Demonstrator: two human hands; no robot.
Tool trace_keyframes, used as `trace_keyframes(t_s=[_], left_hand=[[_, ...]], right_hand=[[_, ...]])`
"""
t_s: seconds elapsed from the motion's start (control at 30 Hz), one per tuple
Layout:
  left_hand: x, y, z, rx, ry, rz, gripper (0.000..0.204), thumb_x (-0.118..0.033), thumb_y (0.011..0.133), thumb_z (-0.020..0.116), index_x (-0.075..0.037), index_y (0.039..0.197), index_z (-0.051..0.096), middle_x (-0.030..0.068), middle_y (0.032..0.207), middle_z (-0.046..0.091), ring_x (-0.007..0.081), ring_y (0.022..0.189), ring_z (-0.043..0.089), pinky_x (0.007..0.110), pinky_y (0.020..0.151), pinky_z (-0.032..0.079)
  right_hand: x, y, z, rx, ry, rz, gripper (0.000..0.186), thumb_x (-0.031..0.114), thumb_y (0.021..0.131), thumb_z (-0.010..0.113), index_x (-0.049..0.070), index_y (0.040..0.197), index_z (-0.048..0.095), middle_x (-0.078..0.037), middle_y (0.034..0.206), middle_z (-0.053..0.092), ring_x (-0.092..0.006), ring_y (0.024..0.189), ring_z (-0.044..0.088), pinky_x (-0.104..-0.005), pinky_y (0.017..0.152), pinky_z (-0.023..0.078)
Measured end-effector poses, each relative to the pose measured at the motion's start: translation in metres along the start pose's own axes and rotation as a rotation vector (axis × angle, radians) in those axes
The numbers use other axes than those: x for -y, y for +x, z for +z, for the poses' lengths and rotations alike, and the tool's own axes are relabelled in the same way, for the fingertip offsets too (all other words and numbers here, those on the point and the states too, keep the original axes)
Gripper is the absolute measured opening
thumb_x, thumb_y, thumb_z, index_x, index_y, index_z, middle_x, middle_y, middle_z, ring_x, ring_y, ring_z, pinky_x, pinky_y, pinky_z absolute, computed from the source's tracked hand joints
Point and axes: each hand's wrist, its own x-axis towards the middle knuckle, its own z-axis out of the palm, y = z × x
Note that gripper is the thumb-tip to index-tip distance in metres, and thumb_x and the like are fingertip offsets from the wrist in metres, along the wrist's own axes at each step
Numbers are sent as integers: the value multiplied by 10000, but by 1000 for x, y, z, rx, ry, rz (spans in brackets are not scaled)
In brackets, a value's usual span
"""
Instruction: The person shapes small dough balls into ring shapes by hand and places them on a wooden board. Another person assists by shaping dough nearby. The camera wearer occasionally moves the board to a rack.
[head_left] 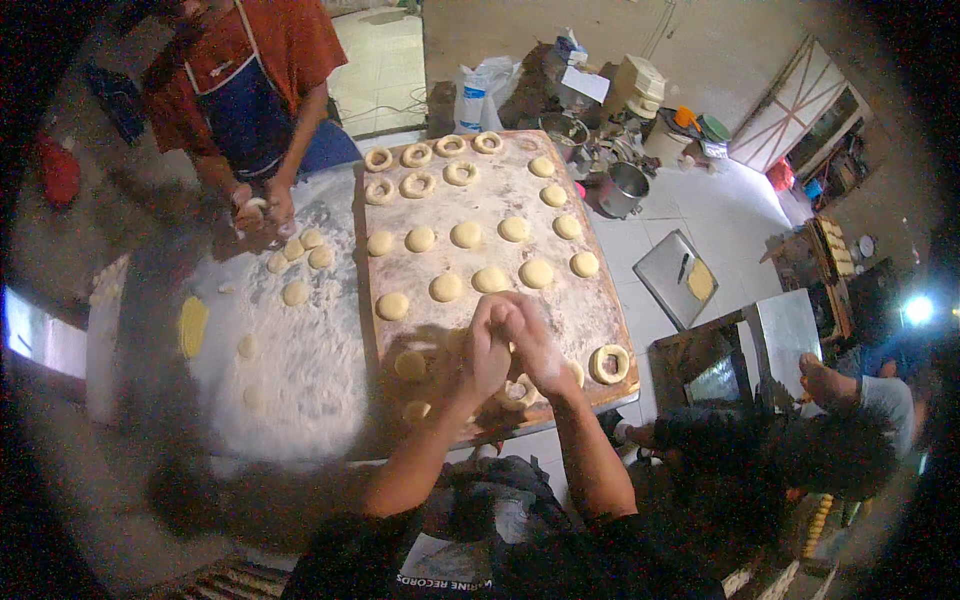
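Note:
My left hand (488, 350) and my right hand (534, 345) are closed together above the near middle of a floured wooden board (450, 370); what they hold, if anything, is hidden. Several round dough pieces (537, 273) sit in rows on the board, with several dough rings (461, 173) at the far end and another (610, 364) at the near right corner. More dough shows beneath and beside my hands, partly shadowed.
A floured table (260, 380) adjoins on the left, where a co-worker in an apron (250, 110) handles dough. Another person (850, 440) is low at right. A metal pot (624, 188), a tray with a knife (660, 275) and clutter lie on the tiled floor beyond the board.

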Motion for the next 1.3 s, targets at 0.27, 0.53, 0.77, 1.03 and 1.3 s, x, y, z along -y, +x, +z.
trace_keyframes(t_s=[0.27, 0.53, 0.77, 1.03, 1.3], left_hand=[[-17, 22, -31, 80, 890, -338, 622, -300, 891, 620, -105, 1432, 382, 319, 1362, 436, 471, 1278, 421, 562, 1051, 353], [4, 0, -32, 74, 949, -286, 637, -443, 876, 632, -132, 1400, 446, 263, 1339, 491, 495, 1267, 440, 579, 1042, 366], [26, -6, -85, 355, 884, -18, 390, -362, 872, 622, -72, 1132, 621, 216, 1044, 641, 433, 992, 619, 548, 830, 485], [52, -64, -204, -270, 48, 55, 321, -104, 858, 701, -6, 1113, 533, 115, 963, 635, 185, 910, 635, 336, 786, 513], [107, -159, -372, -86, 490, -312, 205, -67, 890, 596, -31, 1092, 596, 190, 1048, 661, 325, 949, 652, 423, 820, 508]], right_hand=[[-9, 18, -25, -104, -614, 35, 827, 457, 872, 651, 1, 1445, 266, -241, 797, 667, -418, 794, 672, -470, 705, 528], [-7, 8, -12, -45, -907, 37, 724, 479, 832, 676, 100, 1399, 432, -187, 1225, 621, -392, 1071, 623, -580, 845, 464], [0, -49, 24, 355, -1256, -218, 428, 261, 892, 567, 45, 1261, 565, -175, 1158, 622, -387, 1092, 568, -557, 890, 428], [70, -49, 94, 711, -815, -47, 317, 131, 892, 579, 55, 1193, 518, -201, 1005, 684, -386, 974, 660, -460, 809, 524], [39, 60, 337, 882, -555, -401, 299, 145, 822, 658, 40, 1101, 638, -176, 965, 701, -331, 912, 691, -402, 796, 537]])
